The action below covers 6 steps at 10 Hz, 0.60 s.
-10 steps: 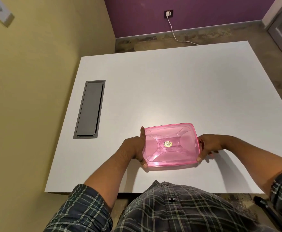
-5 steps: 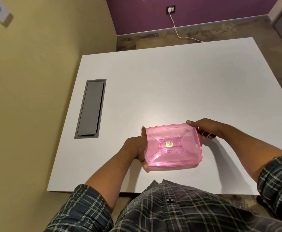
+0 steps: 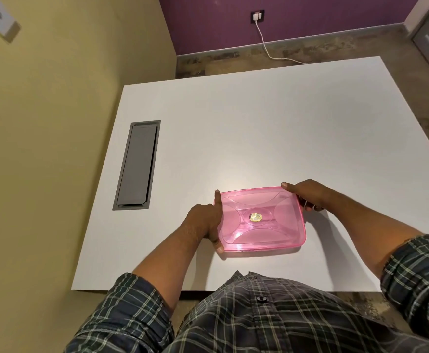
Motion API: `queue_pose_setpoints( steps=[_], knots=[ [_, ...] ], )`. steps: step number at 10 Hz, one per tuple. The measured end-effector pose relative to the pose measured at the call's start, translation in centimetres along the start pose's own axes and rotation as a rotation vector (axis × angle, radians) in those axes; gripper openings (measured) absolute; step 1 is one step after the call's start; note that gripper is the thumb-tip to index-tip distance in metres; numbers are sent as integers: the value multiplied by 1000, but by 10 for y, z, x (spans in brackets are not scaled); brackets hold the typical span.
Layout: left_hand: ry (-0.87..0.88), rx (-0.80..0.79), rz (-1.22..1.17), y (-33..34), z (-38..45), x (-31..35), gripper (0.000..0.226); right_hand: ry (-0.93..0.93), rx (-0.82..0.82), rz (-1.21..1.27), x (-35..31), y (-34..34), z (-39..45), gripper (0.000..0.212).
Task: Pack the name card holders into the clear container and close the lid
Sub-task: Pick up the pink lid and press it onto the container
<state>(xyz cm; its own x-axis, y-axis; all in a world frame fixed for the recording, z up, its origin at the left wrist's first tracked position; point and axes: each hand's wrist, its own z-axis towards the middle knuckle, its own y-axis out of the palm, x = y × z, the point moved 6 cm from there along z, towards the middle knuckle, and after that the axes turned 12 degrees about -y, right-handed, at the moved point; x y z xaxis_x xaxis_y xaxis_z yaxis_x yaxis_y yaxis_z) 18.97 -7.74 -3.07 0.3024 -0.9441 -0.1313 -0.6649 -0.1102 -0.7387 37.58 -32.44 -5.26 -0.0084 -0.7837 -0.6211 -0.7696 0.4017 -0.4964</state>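
Your pink-lidded container (image 3: pixel 262 221) sits on the white counter (image 3: pixel 233 123), near its front edge, with the lid on. Your left hand (image 3: pixel 204 222) grips its left side, fingers closed around it, and your right hand (image 3: pixel 307 196) clasps its far right corner.

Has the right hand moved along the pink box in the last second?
Yes. The right hand went from the box's near right corner to its far right corner, away from the table's near edge. The pink box itself stayed put.
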Motion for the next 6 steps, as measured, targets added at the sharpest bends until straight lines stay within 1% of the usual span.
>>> queue_pose_setpoints(
  steps=[1, 2, 3, 4, 5, 6],
  knots=[
    [16, 11, 2, 0, 0, 0, 165, -26, 17, -11, -2, 0, -3, 67],
    [34, 65, 18, -1, -2, -2, 163, -58, 44, -54, -6, 0, -7, 69],
    [35, 130, 53, -6, -4, -5, 170, -114, 123, -190, -8, 0, -14, 71],
    [61, 168, 44, -11, -6, -8, 173, -183, 267, -404, -11, -2, -17, 63],
    [62, 267, -38, -24, -11, -16, 159, -372, 502, -561, -29, -7, -26, 46],
    [16, 389, -98, -35, -7, -28, 139, -515, 597, -697, -41, -14, -26, 54]
  ],
)
